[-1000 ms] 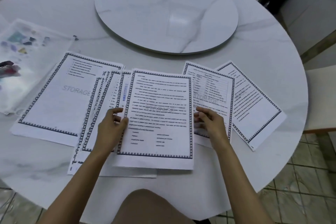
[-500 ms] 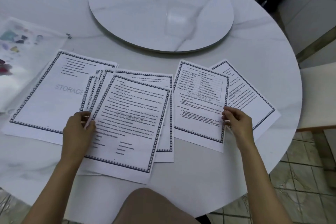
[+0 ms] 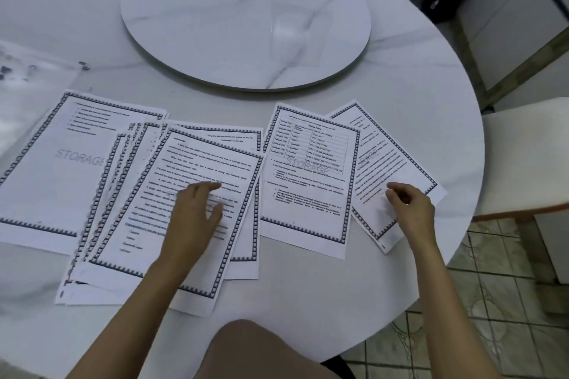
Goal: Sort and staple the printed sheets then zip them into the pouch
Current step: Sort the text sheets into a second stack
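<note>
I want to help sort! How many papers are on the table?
5 show plainly: far-left sheet, top sheet under the left hand, second sheet beneath it, table-printed sheet, rightmost sheet by the right hand. More fanned sheets lie between the first two, mostly hidden.

pouch (image 3: 37, 86): cut off left, blurred | stacked sheets (image 3: 129, 169): mostly covered

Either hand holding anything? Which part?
Left hand lies flat on the top middle sheet, gripping nothing. Right hand fingers curl over the rightmost sheet's near half; pinch cannot be told.
</note>
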A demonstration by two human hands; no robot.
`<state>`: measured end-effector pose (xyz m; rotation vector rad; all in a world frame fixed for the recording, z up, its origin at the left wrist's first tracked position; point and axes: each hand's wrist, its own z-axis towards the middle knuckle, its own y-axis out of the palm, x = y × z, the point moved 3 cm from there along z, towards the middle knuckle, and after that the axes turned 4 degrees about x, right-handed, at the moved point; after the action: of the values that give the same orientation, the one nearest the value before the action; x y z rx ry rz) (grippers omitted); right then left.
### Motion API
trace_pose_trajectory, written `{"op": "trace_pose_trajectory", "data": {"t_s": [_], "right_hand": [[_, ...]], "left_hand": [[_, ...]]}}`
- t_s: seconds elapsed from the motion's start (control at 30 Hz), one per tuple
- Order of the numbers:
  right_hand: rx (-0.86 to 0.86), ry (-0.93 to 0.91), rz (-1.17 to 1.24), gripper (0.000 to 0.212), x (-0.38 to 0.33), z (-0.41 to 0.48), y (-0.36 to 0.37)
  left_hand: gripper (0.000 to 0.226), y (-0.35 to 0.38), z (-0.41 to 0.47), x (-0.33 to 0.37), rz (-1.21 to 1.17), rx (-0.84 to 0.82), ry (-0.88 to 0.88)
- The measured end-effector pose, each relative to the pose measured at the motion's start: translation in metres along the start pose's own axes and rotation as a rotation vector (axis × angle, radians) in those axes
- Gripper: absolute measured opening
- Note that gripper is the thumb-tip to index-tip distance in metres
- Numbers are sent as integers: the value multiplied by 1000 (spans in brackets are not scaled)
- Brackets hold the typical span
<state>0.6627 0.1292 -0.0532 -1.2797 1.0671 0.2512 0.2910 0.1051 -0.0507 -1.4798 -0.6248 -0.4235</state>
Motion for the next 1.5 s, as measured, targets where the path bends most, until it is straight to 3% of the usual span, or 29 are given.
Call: {"op": "trace_pose_trajectory", "data": {"t_s": [0.2, 0.4, 0.8, 0.97, 1.33, 1.4, 1.5], "right_hand": [[35, -8, -64, 25, 12, 31, -30], [-26, -41, -203, 37, 20, 71, -36], [-185, -186, -561, 68, 3, 108, 1], [-171, -172, -545, 63, 2, 109, 8], [-197, -44, -551, 77, 7, 118, -2], [-199, 1, -536, 73, 9, 121, -6], [-188, -24, -440, 43, 13, 124, -14]], "left_hand": [[47, 36, 9, 48, 71, -116, 128], [64, 62, 15, 65, 251, -239, 147], [67, 88, 13, 74, 260, -256, 55], [66, 90, 10, 81, 264, -242, 42], [63, 100, 3, 94, 225, -229, 31], [62, 103, 2, 97, 219, -223, 29], [63, 106, 2, 101, 213, -215, 35]]}}
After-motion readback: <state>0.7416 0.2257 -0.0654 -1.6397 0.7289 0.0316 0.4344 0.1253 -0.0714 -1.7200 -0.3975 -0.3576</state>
